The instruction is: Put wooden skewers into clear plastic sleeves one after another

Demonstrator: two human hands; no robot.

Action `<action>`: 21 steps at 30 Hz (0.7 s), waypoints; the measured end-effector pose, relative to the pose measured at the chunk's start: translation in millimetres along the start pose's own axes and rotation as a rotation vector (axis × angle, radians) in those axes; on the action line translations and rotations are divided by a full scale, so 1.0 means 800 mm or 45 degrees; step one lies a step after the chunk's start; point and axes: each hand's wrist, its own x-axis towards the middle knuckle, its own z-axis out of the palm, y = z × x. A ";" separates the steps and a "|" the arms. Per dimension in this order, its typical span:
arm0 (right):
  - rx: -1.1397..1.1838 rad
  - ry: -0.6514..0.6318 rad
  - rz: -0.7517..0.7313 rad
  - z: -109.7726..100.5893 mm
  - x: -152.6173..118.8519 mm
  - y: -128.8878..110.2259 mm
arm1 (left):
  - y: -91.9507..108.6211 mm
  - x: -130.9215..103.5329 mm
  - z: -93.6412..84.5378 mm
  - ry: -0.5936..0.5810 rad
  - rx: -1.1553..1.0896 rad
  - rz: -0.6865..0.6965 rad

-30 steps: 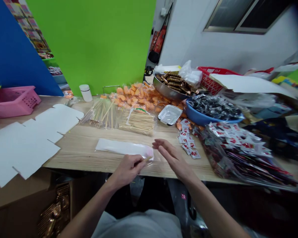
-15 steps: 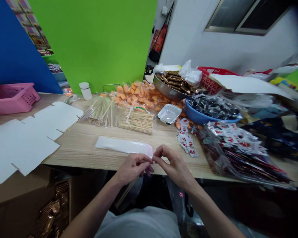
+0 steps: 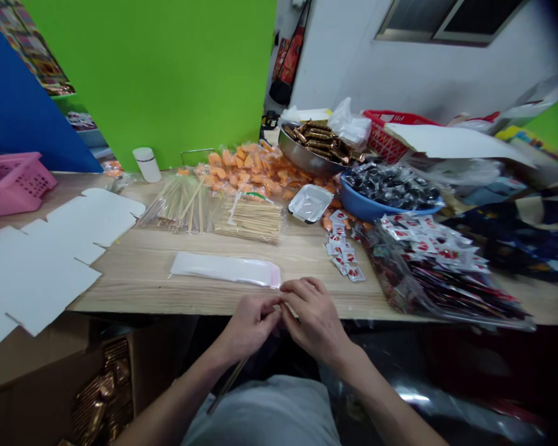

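My left hand [image 3: 255, 323] is closed at the table's front edge, and thin sticks [image 3: 227, 385] stick out below it toward my lap. Against its fingertips, my right hand [image 3: 312, 313] is closed in a pinch; what lies between the fingertips is too small to make out. Just beyond both hands lies a stack of clear, narrow plastic sleeves [image 3: 225, 269]. Behind that are a bundle of wooden sticks [image 3: 251, 218] in plastic and a bag of paler sticks [image 3: 179, 201]. A foil tray [image 3: 310, 203] sits to their right.
White cardboard [image 3: 41, 266] and a pink basket [image 3: 16, 183] are on the left. Orange wrapped pieces [image 3: 251, 170], a metal bowl [image 3: 302, 155] and a blue bowl [image 3: 367, 203] stand at the back. Small sachets [image 3: 344, 254] and a full plastic bag [image 3: 428, 272] lie right.
The view has shifted slightly. My right hand has turned and closed in over my left fingertips, its fingers more curled than before. The sticks below my left hand now show more clearly.
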 end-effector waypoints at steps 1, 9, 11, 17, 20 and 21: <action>0.011 0.007 0.006 0.002 -0.004 0.000 | 0.000 0.000 0.001 0.003 0.044 0.005; 0.159 0.135 0.193 0.006 -0.036 -0.002 | -0.001 -0.005 0.011 -0.170 0.348 -0.032; 0.201 0.160 0.293 0.007 -0.047 -0.007 | -0.001 -0.006 0.015 -0.223 0.373 -0.052; 0.414 0.310 0.724 0.024 -0.096 -0.024 | -0.005 -0.010 0.030 -0.444 0.466 -0.055; 0.450 0.354 0.934 0.050 -0.131 -0.008 | -0.010 -0.016 0.031 -0.490 0.473 -0.091; 0.469 0.323 1.002 0.061 -0.143 0.000 | -0.012 -0.018 0.030 -0.478 0.450 -0.109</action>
